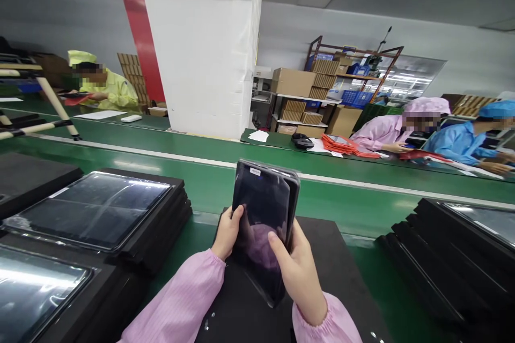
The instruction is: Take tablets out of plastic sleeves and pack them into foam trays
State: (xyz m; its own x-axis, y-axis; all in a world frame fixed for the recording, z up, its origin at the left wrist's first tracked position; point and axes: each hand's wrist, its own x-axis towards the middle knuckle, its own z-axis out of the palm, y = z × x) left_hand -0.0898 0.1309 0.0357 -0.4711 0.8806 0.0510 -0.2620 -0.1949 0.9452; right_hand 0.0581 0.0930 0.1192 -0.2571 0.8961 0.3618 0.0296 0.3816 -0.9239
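Between my two hands a dark tablet [261, 198] with a glossy screen is held up, tilted, above a black foam tray [322, 257]. It looks thick, perhaps more than one tablet together; I cannot tell. A small white label sits near its top edge, and clear film shows along its rim. My left hand [228, 231] grips the left edge, thumb on the front. On the right side, my right hand [298, 265] wraps the edge with its thumb across the screen. Both sleeves are pink.
Stacked black trays bearing tablets [92, 206] stand at left, with another stack [434, 262] at right. A green conveyor [209, 187] runs across behind. Beyond it are a white pillar [201, 53], red sleeves [340, 144] and several co-workers.
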